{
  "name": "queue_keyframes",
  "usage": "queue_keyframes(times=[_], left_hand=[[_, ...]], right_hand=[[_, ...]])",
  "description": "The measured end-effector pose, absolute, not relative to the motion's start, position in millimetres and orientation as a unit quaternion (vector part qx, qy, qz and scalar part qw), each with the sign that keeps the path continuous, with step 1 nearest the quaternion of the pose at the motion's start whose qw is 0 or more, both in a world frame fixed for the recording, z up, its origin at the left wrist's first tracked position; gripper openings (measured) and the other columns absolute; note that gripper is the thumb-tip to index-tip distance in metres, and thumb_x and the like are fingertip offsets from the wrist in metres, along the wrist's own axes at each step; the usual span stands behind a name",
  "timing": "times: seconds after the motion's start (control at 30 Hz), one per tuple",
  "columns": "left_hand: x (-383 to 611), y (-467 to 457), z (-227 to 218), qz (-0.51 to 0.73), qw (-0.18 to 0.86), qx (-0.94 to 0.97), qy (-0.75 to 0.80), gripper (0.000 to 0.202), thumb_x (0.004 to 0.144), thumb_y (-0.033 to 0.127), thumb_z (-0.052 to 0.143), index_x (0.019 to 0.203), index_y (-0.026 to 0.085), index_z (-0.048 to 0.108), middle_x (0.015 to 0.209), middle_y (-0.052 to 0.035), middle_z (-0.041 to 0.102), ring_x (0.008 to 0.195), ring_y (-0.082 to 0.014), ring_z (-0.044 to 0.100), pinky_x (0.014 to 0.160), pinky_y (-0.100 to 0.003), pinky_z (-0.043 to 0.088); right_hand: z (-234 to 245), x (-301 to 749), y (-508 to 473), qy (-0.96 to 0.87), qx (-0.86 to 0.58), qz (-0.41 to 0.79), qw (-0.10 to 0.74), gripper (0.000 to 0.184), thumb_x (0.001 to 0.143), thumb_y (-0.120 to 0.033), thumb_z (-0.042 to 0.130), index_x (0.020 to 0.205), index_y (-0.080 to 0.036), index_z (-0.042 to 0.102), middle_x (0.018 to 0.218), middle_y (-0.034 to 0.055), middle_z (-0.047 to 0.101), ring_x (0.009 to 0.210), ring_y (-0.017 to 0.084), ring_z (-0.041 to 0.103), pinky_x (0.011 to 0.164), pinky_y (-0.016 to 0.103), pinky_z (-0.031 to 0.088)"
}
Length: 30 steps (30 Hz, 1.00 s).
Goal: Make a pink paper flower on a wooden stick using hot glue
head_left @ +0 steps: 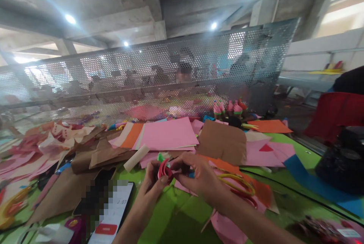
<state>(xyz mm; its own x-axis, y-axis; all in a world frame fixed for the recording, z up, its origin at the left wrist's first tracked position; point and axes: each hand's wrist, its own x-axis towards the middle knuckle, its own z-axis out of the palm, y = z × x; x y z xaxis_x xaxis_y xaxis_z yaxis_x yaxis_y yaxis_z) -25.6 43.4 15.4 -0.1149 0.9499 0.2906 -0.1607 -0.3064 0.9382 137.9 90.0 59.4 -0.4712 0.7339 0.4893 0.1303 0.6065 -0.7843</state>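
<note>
My left hand (152, 184) is closed around a small red looped strip (163, 169), which looks like curled paper or ribbon. A bright green piece (160, 157) shows just above the strip. My right hand (200, 177) is close beside it, with thumb and fingers drawn together at the strip's right side. What lies between those fingertips is too small and covered to name. Under and beside my right forearm are scissors with a yellow handle (244, 182), lying over pink and orange paper. Beyond my hands lies a stack of pink paper sheets (167, 134).
Two phones, one with a lit screen (118, 202), lie to the left on the green table (170, 221). Brown paper (223, 141), a cream roll (136, 158) and scraps surround my hands. Pink cone-shaped pieces (236, 108) stand before a perforated metal screen (148, 73), with people behind it.
</note>
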Motion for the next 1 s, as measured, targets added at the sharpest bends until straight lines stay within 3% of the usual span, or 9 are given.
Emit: queue_keyframes(times=[0.1,0.3,0.5,0.8,1.0], left_hand=[[-27.9,43.5,13.7,0.627,0.432,0.511,0.398,0.033,0.08,0.049,0.068,0.098,0.023,0.058,0.085,0.0011,0.058,0.079,-0.0163,0.051,0.071,-0.026,0.043],[-28.0,40.1,13.9,0.598,0.433,0.541,0.403,0.031,0.083,0.048,0.065,0.098,0.023,0.055,0.095,-0.0008,0.055,0.088,-0.0186,0.051,0.074,-0.027,0.042],[-26.1,38.7,15.5,0.582,0.39,0.574,0.425,0.028,0.086,0.045,0.063,0.098,0.022,0.052,0.09,-0.0001,0.052,0.083,-0.0168,0.047,0.07,-0.026,0.04],[-24.5,37.8,18.8,0.57,0.357,0.582,0.458,0.029,0.086,0.047,0.06,0.099,0.023,0.052,0.089,0.0005,0.052,0.083,-0.0174,0.048,0.074,-0.027,0.039],[-21.6,33.1,23.5,0.522,0.335,0.604,0.5,0.022,0.09,0.035,0.056,0.106,0.023,0.048,0.097,-0.0021,0.058,0.087,-0.0192,0.052,0.071,-0.027,0.04]], right_hand=[[61.0,137.9,88.1,-0.809,-0.245,0.323,0.426,0.031,0.07,0.0,0.067,0.091,-0.021,0.074,0.085,0.0013,0.069,0.074,0.016,0.062,0.064,0.023,0.047],[64.3,137.7,86.6,-0.81,-0.245,0.324,0.424,0.026,0.075,0.001,0.068,0.085,-0.021,0.076,0.084,0.0026,0.072,0.078,0.017,0.065,0.073,0.026,0.05],[62.8,137.9,88.0,-0.811,-0.238,0.32,0.428,0.023,0.079,-0.003,0.067,0.087,-0.023,0.077,0.088,0.0023,0.074,0.079,0.017,0.066,0.075,0.027,0.051],[57.3,137.2,88.1,-0.774,-0.261,0.371,0.442,0.03,0.079,-0.002,0.059,0.099,-0.022,0.071,0.086,0.0005,0.072,0.079,0.016,0.066,0.07,0.024,0.05],[55.8,136.7,87.7,-0.754,-0.259,0.394,0.458,0.02,0.078,-0.01,0.064,0.095,-0.019,0.069,0.087,0.0025,0.071,0.078,0.017,0.066,0.07,0.026,0.05]])
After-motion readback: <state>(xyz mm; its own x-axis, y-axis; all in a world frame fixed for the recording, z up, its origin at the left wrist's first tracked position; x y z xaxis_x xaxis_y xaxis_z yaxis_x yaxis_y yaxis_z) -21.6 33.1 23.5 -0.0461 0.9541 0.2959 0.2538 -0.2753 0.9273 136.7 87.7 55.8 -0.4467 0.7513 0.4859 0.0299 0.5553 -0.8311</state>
